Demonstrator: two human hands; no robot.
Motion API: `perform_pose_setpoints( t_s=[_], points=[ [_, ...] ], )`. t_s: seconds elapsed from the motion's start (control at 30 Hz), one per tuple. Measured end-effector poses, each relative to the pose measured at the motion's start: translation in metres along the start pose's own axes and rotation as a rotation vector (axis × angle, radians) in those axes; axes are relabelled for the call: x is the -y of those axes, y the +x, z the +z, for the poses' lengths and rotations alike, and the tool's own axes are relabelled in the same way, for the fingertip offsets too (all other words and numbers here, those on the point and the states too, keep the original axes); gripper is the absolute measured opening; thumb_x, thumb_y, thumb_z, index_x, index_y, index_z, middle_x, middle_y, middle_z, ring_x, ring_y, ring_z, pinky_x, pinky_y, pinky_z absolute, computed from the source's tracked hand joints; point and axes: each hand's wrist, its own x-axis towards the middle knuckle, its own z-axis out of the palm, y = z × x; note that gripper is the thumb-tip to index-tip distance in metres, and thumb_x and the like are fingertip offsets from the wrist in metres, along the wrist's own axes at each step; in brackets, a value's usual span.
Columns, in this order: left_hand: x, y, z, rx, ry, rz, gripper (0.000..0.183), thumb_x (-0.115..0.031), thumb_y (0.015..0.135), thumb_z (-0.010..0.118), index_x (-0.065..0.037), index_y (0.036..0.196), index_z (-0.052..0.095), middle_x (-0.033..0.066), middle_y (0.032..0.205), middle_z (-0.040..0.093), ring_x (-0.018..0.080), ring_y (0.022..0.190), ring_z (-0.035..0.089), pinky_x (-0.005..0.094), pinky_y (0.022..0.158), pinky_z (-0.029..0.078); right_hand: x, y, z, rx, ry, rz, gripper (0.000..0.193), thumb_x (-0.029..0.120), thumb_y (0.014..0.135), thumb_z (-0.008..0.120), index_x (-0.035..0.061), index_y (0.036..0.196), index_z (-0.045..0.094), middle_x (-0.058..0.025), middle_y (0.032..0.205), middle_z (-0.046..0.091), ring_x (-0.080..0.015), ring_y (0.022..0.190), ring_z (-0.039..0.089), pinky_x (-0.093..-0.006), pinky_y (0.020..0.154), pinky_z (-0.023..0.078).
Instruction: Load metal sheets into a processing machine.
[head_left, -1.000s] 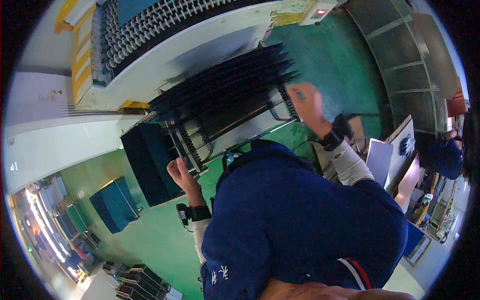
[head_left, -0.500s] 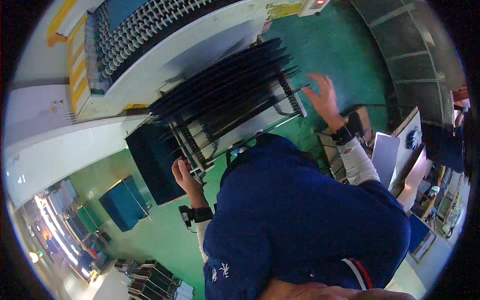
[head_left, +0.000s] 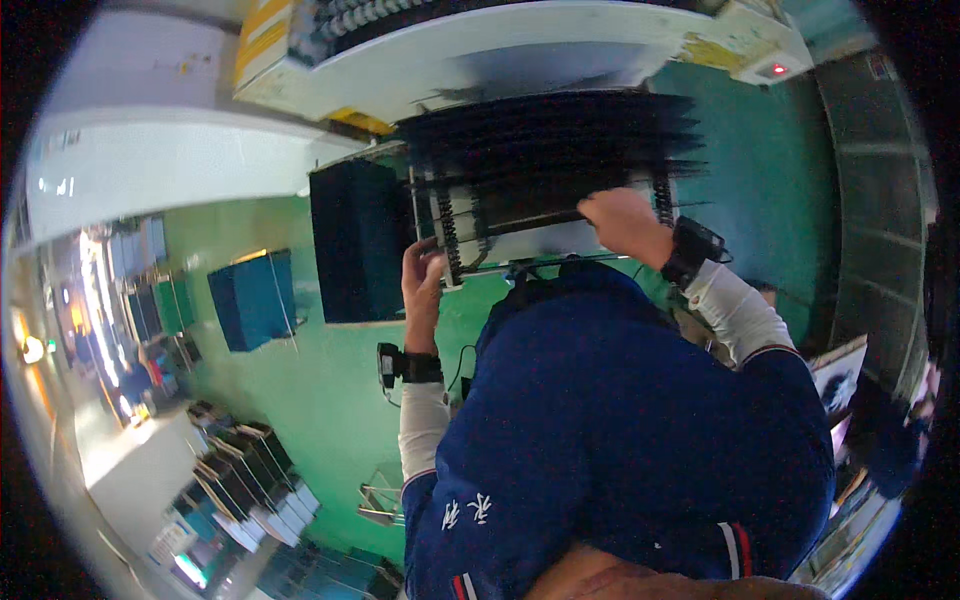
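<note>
A metal rack point(head_left: 450, 222) with ridged, coil-like side posts stands in front of me. It holds a stack of thin dark panels point(head_left: 540, 135) lying across it. My right hand point(head_left: 625, 225) is closed at the front edge of the nearest dark panel, towards its right part; its fingertips are partly hidden. Beside the rack's left post is my left hand point(head_left: 424, 275), thumb and fingers apart, close to that panel's left end. Whether it touches the panel is not clear. Both wrists wear black straps with small devices.
A white machine point(head_left: 500, 80) with rollers runs along the far side behind the rack. A large dark board stack point(head_left: 360, 240) stands just left of it, and a blue-green one point(head_left: 252, 300) farther left. More loaded racks point(head_left: 245, 470) are at lower left. Grey panelling point(head_left: 885, 220) lines the right.
My right hand has moved in from beyond the rack's right side to the panel's front edge and closed. My left hand stays beside the left post. The view has turned and shifted.
</note>
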Motion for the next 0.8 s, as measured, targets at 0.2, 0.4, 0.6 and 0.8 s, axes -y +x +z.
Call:
perform_pose_setpoints(
  t_s=[0.2, 0.4, 0.6, 0.8],
  points=[
    [0.017, 0.017, -0.021, -0.110, 0.288, 0.091, 0.018, -0.004, 0.081, 0.069, -0.001, 0.098, 0.063, -0.0004, 0.081, 0.063, 0.0047, 0.074, 0.054, 0.0207, 0.067, 0.044, 0.003, 0.003, 0.002, -0.069, 0.010, -0.095, 0.012, 0.013, 0.071, 0.059, 0.0048, 0.079, 0.062, -0.0166, 0.077, 0.064, -0.0364, 0.076, 0.063, -0.0483, 0.068, 0.050],
    [-0.004, 0.021, -0.022, -0.096, 0.248, 0.227, 0.015, -0.003, 0.075, 0.074, 0.000, 0.087, 0.065, 0.0005, 0.074, 0.062, 0.0050, 0.066, 0.051, 0.0213, 0.060, 0.042, 0.014, -0.003, -0.035, -0.128, -0.004, -0.131, 0.011, 0.014, 0.074, 0.058, 0.0038, 0.075, 0.062, -0.0180, 0.072, 0.062, -0.0386, 0.072, 0.061, -0.0495, 0.065, 0.048],
    [-0.082, 0.000, -0.019, -0.126, 0.334, 0.439, 0.022, -0.010, 0.072, 0.079, 0.000, 0.082, 0.062, -0.0008, 0.066, 0.050, 0.0056, 0.062, 0.046, 0.0230, 0.056, 0.040, 0.057, -0.028, -0.130, -0.139, -0.035, -0.111, 0.017, 0.021, 0.076, 0.065, 0.0038, 0.076, 0.061, -0.0156, 0.074, 0.062, -0.0376, 0.074, 0.061, -0.0469, 0.066, 0.048],
    [-0.145, -0.018, -0.018, -0.189, 0.155, 0.636, 0.016, -0.008, 0.078, 0.074, 0.000, 0.084, 0.062, 0.0003, 0.073, 0.056, 0.0062, 0.065, 0.050, 0.0221, 0.060, 0.042, 0.064, -0.051, -0.191, -0.220, -0.032, -0.115, 0.024, 0.019, 0.071, 0.072, 0.0012, 0.085, 0.065, -0.0184, 0.078, 0.063, -0.0381, 0.073, 0.061, -0.0439, 0.065, 0.048]
  ],
)
